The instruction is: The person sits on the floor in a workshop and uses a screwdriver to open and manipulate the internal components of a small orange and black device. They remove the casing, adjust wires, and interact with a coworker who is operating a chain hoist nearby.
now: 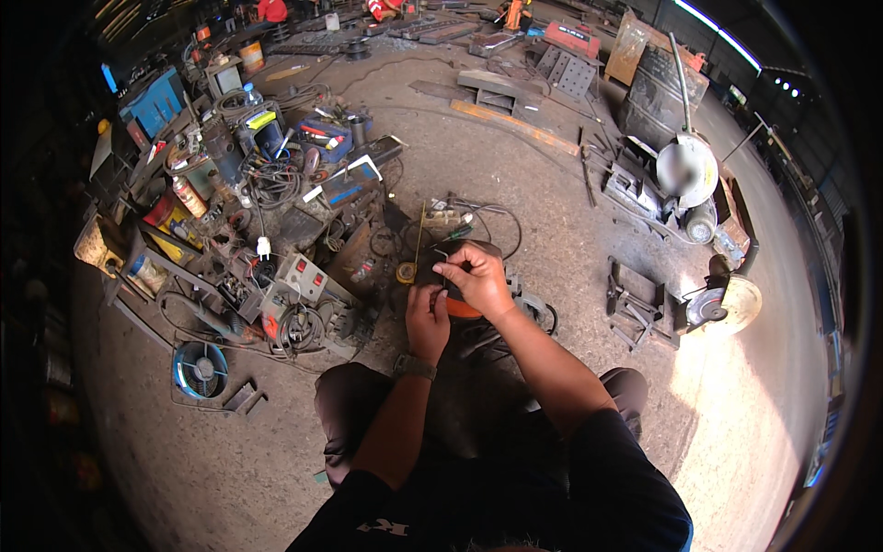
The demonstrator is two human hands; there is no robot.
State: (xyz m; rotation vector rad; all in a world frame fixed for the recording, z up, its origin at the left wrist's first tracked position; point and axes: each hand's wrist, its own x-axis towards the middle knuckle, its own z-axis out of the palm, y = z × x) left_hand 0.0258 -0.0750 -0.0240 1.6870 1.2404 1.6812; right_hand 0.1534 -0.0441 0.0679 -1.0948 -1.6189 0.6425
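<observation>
My left hand (428, 324), with a watch on the wrist, is closed, its fingertips at the lower edge of a dark piece (427, 269). What it grips is hidden by the fingers. Just right of it and a little farther off, my right hand (480, 281) pinches thumb to forefinger. A thin bent metal piece (441, 253) sticks out at those fingertips; its kind is too small to tell. Beneath the hands shows an orange rounded thing (463, 308). Beside the left hand lies a yellow tape measure (405, 272), and a thin yellow strip (422, 228) stands near it.
Leftward are a socket box (302, 276) with red switches, coiled cables (302, 329), a spray can (189, 197) and a blue round fan-like thing (200, 370). A cut-off saw (722, 306) and a disc machine (687, 171) stand right. Steel beams (497, 89) lie ahead; people (272, 10) are far off.
</observation>
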